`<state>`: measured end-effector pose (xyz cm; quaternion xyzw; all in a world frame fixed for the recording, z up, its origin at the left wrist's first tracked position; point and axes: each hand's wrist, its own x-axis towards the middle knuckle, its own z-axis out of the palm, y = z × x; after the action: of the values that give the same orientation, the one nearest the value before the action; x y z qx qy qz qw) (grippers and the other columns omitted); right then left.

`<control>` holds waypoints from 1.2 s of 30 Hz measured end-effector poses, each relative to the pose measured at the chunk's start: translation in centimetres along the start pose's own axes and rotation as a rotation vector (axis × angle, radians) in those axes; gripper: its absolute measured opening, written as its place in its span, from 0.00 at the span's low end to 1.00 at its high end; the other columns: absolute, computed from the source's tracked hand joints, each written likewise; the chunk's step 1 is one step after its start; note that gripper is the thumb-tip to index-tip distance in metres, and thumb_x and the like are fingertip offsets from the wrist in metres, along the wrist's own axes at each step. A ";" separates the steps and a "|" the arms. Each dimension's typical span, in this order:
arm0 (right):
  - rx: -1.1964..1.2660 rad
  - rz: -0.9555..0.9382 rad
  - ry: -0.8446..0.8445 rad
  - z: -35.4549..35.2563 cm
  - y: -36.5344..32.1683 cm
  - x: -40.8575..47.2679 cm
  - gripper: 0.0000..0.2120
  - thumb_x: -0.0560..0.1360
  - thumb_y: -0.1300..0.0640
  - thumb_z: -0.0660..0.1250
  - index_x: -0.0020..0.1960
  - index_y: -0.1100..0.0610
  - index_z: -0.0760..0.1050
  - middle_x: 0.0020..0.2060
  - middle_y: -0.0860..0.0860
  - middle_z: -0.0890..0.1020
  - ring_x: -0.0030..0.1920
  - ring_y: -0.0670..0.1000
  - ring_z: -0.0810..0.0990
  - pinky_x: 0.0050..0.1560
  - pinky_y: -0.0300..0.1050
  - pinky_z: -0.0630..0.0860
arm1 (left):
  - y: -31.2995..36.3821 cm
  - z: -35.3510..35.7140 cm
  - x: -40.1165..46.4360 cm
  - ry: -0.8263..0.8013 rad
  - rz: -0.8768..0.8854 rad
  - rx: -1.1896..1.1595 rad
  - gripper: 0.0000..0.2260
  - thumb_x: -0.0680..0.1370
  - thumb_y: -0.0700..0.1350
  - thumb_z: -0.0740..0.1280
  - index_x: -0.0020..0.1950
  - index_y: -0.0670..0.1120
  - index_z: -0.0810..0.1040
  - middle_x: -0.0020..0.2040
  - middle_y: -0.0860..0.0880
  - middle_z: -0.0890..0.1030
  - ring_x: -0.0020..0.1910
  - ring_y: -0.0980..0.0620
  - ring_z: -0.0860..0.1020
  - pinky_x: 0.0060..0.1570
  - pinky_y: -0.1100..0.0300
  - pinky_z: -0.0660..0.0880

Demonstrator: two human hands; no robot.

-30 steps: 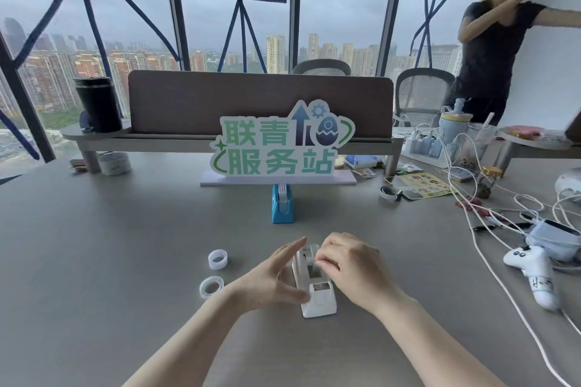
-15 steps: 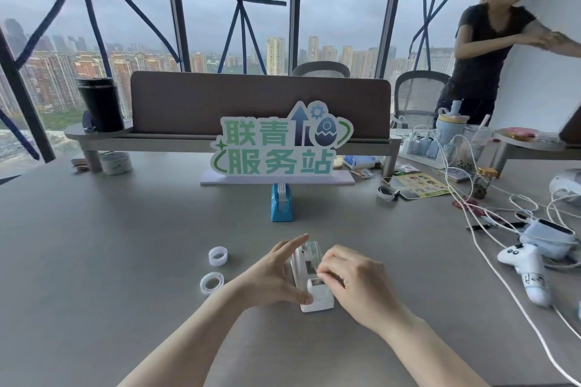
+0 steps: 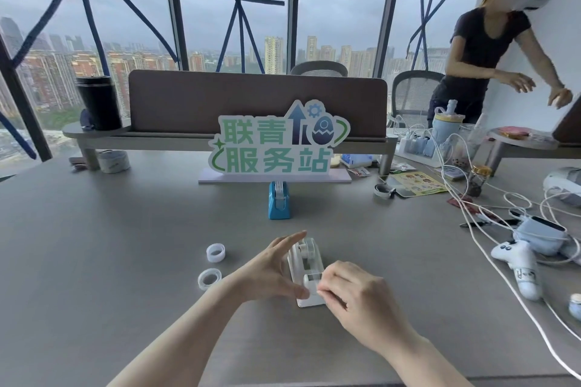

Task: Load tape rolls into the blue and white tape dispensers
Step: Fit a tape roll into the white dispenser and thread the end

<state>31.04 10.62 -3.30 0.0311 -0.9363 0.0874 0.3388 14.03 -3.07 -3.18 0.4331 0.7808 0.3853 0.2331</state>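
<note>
A grey table [image 3: 94,261] stands before tall windows [image 3: 232,9] crossed with blue tape, with a city view behind. At the near middle of the table is the white tape dispenser [image 3: 306,273], with a roll sitting in its back part. The left hand [image 3: 270,270] rests against the left side of the dispenser; its thumb presses at the front part and the other fingers [image 3: 290,237] are spread wide and lifted, not closed around anything. The right hand [image 3: 355,295] is at the front right of the dispenser, and its fingers are pinched narrow on a clear strip of tape [image 3: 312,276] near the cutter end. To the left of the hands lie 2 spare tape rolls [image 3: 215,252], near each other but apart, both flat on the table. Farther back, the blue tape dispenser [image 3: 279,203] stands upright just in front of a green and white sign [image 3: 276,148]. On the right side are white cables [image 3: 471,198] and a white game controller [image 3: 518,264]. Another person [image 3: 484,50] stands at the far right
</note>
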 end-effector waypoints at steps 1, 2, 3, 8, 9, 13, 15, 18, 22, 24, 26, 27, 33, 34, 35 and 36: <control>-0.013 -0.007 -0.001 0.2 0.0 -0.1 0.06 0.75 0.53 0.66 0.40 0.50 0.77 0.39 0.42 0.78 0.42 0.43 0.78 0.33 0.38 0.75 | 0.0 0.0 0.0 0.003 0.000 0.001 0.48 0.58 0.54 0.79 0.71 0.68 0.56 0.72 0.60 0.62 0.72 0.58 0.63 0.74 0.53 0.62; -0.023 -0.013 -0.003 0.3 0.1 -0.2 0.06 0.75 0.53 0.66 0.39 0.51 0.77 0.39 0.42 0.78 0.43 0.43 0.78 0.32 0.38 0.75 | 0.0 0.0 0.0 0.006 -0.002 0.000 0.48 0.58 0.54 0.79 0.71 0.68 0.56 0.72 0.60 0.62 0.72 0.59 0.63 0.74 0.54 0.62; -0.032 -0.014 -0.004 0.5 0.1 -0.2 0.07 0.75 0.53 0.66 0.38 0.51 0.77 0.39 0.43 0.78 0.44 0.43 0.78 0.31 0.37 0.75 | -0.1 0.0 0.0 0.008 -0.005 -0.006 0.48 0.58 0.53 0.79 0.71 0.68 0.56 0.72 0.60 0.62 0.72 0.59 0.63 0.74 0.54 0.62; -0.044 -0.012 0.004 1.1 0.1 -0.4 0.09 0.75 0.53 0.66 0.36 0.52 0.76 0.38 0.44 0.76 0.42 0.44 0.77 0.29 0.37 0.74 | -0.2 0.2 0.0 0.011 -0.016 -0.035 0.49 0.59 0.52 0.80 0.72 0.69 0.55 0.72 0.59 0.62 0.72 0.58 0.62 0.74 0.53 0.63; -0.046 -0.016 0.002 1.2 0.1 -0.4 0.09 0.75 0.53 0.66 0.36 0.52 0.76 0.38 0.44 0.76 0.42 0.44 0.77 0.29 0.37 0.74 | -0.2 0.2 0.0 0.014 -0.014 -0.033 0.49 0.59 0.52 0.80 0.72 0.69 0.55 0.72 0.59 0.62 0.72 0.59 0.62 0.74 0.53 0.63; -0.041 -0.028 -0.021 1.2 0.1 -0.7 0.08 0.74 0.54 0.67 0.37 0.52 0.77 0.38 0.44 0.76 0.41 0.45 0.77 0.32 0.39 0.75 | -0.2 0.2 -0.1 0.015 -0.007 -0.031 0.49 0.59 0.53 0.80 0.72 0.68 0.55 0.73 0.58 0.62 0.72 0.59 0.62 0.73 0.53 0.63; -0.029 -0.016 -0.026 0.9 0.0 -0.9 0.08 0.73 0.53 0.68 0.36 0.53 0.78 0.38 0.44 0.77 0.40 0.45 0.77 0.34 0.39 0.76 | -0.2 0.2 -0.1 0.013 -0.006 -0.035 0.49 0.59 0.52 0.80 0.72 0.68 0.55 0.72 0.58 0.63 0.72 0.58 0.63 0.73 0.53 0.64; -0.031 -0.028 -0.028 0.4 -0.2 -1.0 0.08 0.72 0.51 0.68 0.36 0.52 0.79 0.37 0.44 0.77 0.38 0.45 0.76 0.34 0.38 0.74 | -0.1 0.3 -0.2 0.020 -0.010 -0.044 0.48 0.59 0.52 0.79 0.71 0.69 0.55 0.72 0.56 0.65 0.71 0.56 0.66 0.72 0.52 0.66; -0.051 -0.069 -0.029 0.5 -0.3 -1.5 0.10 0.73 0.53 0.67 0.33 0.53 0.78 0.36 0.45 0.78 0.36 0.47 0.76 0.33 0.40 0.75 | -0.1 0.3 -0.4 0.023 -0.007 -0.053 0.48 0.61 0.49 0.79 0.73 0.67 0.55 0.72 0.56 0.64 0.70 0.56 0.66 0.72 0.55 0.65; -0.003 -0.004 -0.002 0.5 -0.2 -1.6 0.09 0.74 0.54 0.66 0.35 0.53 0.77 0.35 0.44 0.77 0.36 0.46 0.75 0.33 0.42 0.75 | 0.0 0.4 -0.5 0.026 -0.007 -0.058 0.48 0.61 0.49 0.79 0.73 0.66 0.55 0.71 0.56 0.65 0.70 0.58 0.65 0.71 0.58 0.65; 0.066 0.123 0.052 0.2 0.1 -1.6 0.08 0.74 0.54 0.65 0.35 0.52 0.75 0.34 0.44 0.76 0.35 0.44 0.74 0.31 0.42 0.74 | -0.1 0.4 -0.6 0.041 -0.012 -0.065 0.49 0.61 0.49 0.79 0.74 0.65 0.55 0.72 0.55 0.65 0.65 0.60 0.67 0.66 0.64 0.67; 0.104 0.194 0.069 0.1 0.3 -1.5 0.08 0.73 0.54 0.64 0.36 0.51 0.74 0.35 0.43 0.76 0.35 0.43 0.74 0.31 0.42 0.74 | -0.2 0.4 -0.7 0.044 -0.018 -0.065 0.49 0.61 0.49 0.79 0.74 0.65 0.54 0.71 0.55 0.65 0.61 0.61 0.69 0.61 0.69 0.68; 0.173 0.472 -0.102 0.9 1.9 -1.0 0.15 0.73 0.53 0.64 0.58 0.48 0.79 0.53 0.41 0.83 0.54 0.44 0.80 0.52 0.41 0.76 | -0.1 0.5 -1.1 0.080 -0.053 -0.011 0.54 0.59 0.50 0.81 0.77 0.58 0.51 0.70 0.55 0.68 0.65 0.61 0.69 0.63 0.66 0.65; 0.192 0.495 -0.154 1.1 2.2 -0.9 0.17 0.74 0.54 0.65 0.62 0.49 0.78 0.57 0.43 0.82 0.59 0.45 0.79 0.57 0.41 0.75 | -0.1 0.6 -1.1 0.090 -0.062 -0.010 0.55 0.58 0.51 0.81 0.77 0.57 0.52 0.71 0.53 0.69 0.67 0.60 0.68 0.66 0.64 0.65; 0.211 0.507 -0.197 1.3 2.3 -0.7 0.18 0.75 0.55 0.64 0.64 0.49 0.77 0.60 0.42 0.81 0.62 0.45 0.77 0.60 0.41 0.73 | -0.1 0.6 -1.0 0.092 -0.071 -0.021 0.55 0.57 0.51 0.81 0.77 0.56 0.52 0.72 0.52 0.69 0.68 0.60 0.68 0.68 0.63 0.65; 0.234 0.505 -0.221 1.4 2.4 -0.5 0.18 0.75 0.55 0.64 0.64 0.48 0.77 0.61 0.42 0.80 0.63 0.44 0.76 0.62 0.40 0.72 | 0.0 0.7 -0.9 0.090 -0.080 -0.036 0.55 0.57 0.51 0.81 0.77 0.55 0.52 0.73 0.51 0.69 0.67 0.62 0.68 0.68 0.63 0.65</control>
<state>30.24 12.71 -5.05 -0.1545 -0.9292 0.2721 0.1965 14.97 -3.57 -3.60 0.3796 0.8000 0.4090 0.2206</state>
